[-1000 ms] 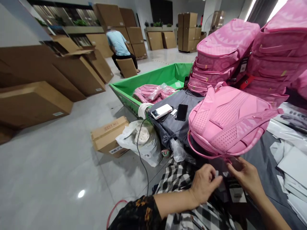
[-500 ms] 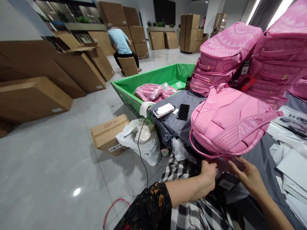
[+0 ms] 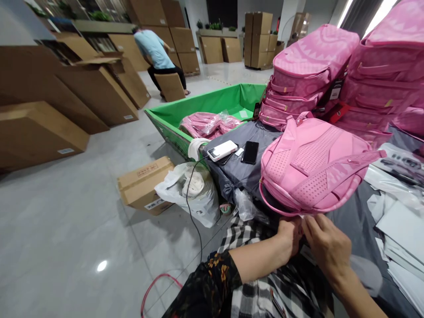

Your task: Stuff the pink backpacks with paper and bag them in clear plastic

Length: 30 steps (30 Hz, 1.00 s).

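A pink backpack (image 3: 314, 163) lies on grey cloth with its padded straps facing up. Close under its near edge, my left hand (image 3: 289, 236) is closed, fingertips pressed together. Right beside it my right hand (image 3: 326, 240) pinches with thumb and fingers, nearly touching the left. What either hand holds is hidden behind the fingers. A dark tag with a white label (image 3: 307, 252) shows partly below my right hand. Black-and-white checked cloth (image 3: 251, 300) lies beneath my forearms.
Stacked pink backpacks (image 3: 304, 70) rise behind. A white power bank (image 3: 222, 150) and black phone (image 3: 250, 152) lie to the left, near a green bin (image 3: 198, 105). White sheets (image 3: 400, 229) lie right. A white plastic bag (image 3: 198, 207) and carton (image 3: 142, 183) stand on the floor; a person (image 3: 159, 53) sits beyond.
My right hand has moved left to meet my left hand, and its spread fingers have closed into a pinch. The tag between the hands is now mostly covered. The view has shifted slightly.
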Tool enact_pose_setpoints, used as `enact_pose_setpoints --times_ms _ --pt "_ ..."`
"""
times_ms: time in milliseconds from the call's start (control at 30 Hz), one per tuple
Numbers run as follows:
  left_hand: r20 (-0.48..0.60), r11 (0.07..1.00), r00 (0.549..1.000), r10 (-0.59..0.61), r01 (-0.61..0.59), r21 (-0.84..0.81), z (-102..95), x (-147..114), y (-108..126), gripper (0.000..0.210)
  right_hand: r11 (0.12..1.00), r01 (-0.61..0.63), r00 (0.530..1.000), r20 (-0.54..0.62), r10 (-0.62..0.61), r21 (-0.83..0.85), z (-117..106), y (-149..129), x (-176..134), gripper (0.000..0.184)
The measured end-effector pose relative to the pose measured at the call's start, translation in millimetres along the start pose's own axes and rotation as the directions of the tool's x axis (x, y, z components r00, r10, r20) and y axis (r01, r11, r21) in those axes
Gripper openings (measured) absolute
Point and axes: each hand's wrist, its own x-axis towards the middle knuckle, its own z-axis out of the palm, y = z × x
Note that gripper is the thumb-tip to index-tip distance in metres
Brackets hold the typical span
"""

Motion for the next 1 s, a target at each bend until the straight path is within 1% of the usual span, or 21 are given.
enact_pose_setpoints --times_ms 100,200,267,333,400,467,567,600,667,733,767,833,867,933,1000 --pt "0.109 1.000 0.994 -0.001 0.002 -0.012 -7.8 -3.0 7.6 0.030 1.000 0.016 0.999 0.044 -0.015 -0.020 9.1 -6.6 -10.6 0.031" --pt "0.154 0.999 0.988 -0.025 0.019 0.034 -13.8 -5.3 12.2 0.030 0.999 0.029 0.999 0.046 -0.027 -0.044 12.1 -5.7 -23.9 0.027" --pt "0.210 0.998 0.977 -0.035 0.023 0.059 -17.2 -8.5 14.2 0.028 0.999 0.029 0.998 0.048 -0.027 -0.038 11.9 -5.8 -31.7 0.025" --pt "0.281 0.998 0.960 -0.015 -0.003 0.065 -19.7 -11.9 15.3 0.028 0.999 0.021 0.999 0.047 -0.019 -0.031 11.4 -7.3 -37.8 0.024" --pt "0.320 0.996 0.947 0.025 -0.052 0.078 -20.5 -13.5 14.2 0.026 1.000 0.010 0.999 0.036 -0.009 -0.029 11.1 -9.0 -41.8 0.020" --pt "0.296 0.988 0.952 0.078 -0.112 0.102 -19.1 -11.5 9.9 0.024 1.000 -0.003 1.000 0.016 0.003 -0.020 10.9 -9.3 -43.8 0.017" --pt "0.191 0.971 0.965 0.181 -0.207 0.123 -14.2 -3.2 -1.2 0.024 0.998 -0.036 0.998 -0.044 0.038 0.059 12.6 -7.3 -43.3 0.012" --pt "0.147 0.964 0.965 0.216 -0.235 0.128 -12.4 -0.3 -5.2 0.025 0.995 -0.068 0.994 -0.078 0.074 0.077 14.5 -6.6 -42.2 0.011" --pt "0.067 0.952 0.961 0.269 -0.275 0.135 -9.6 3.8 -11.7 0.028 0.983 -0.177 0.971 -0.155 0.184 0.057 21.2 -5.8 -39.1 0.012" --pt "0.016 0.944 0.954 0.300 -0.300 0.138 -8.8 4.2 -15.4 0.029 0.961 -0.277 0.940 -0.210 0.270 -0.004 31.1 -5.7 -35.7 0.010" --pt "0.005 0.941 0.951 0.309 -0.307 0.144 -9.5 2.9 -15.9 0.029 0.954 -0.299 0.932 -0.224 0.285 -0.027 36.3 -5.7 -34.4 0.010" --pt "0.016 0.936 0.949 0.313 -0.312 0.165 -13.0 -1.8 -14.9 0.024 0.956 -0.288 0.933 -0.237 0.269 -0.050 45.0 -5.0 -33.4 0.015" --pt "0.039 0.930 0.948 0.315 -0.317 0.186 -15.5 -4.7 -13.6 0.021 0.961 -0.271 0.938 -0.238 0.251 -0.054 47.6 -4.4 -33.7 0.017" --pt "0.121 0.900 0.935 0.333 -0.354 0.256 -20.8 -9.7 -9.7 0.020 0.971 -0.230 0.951 -0.224 0.212 -0.058 48.6 -2.8 -35.6 0.017" --pt "0.219 0.820 0.901 0.375 -0.432 0.375 -24.1 -12.4 -5.0 0.025 0.983 -0.175 0.970 -0.182 0.162 -0.054 44.7 -1.8 -37.9 0.012"
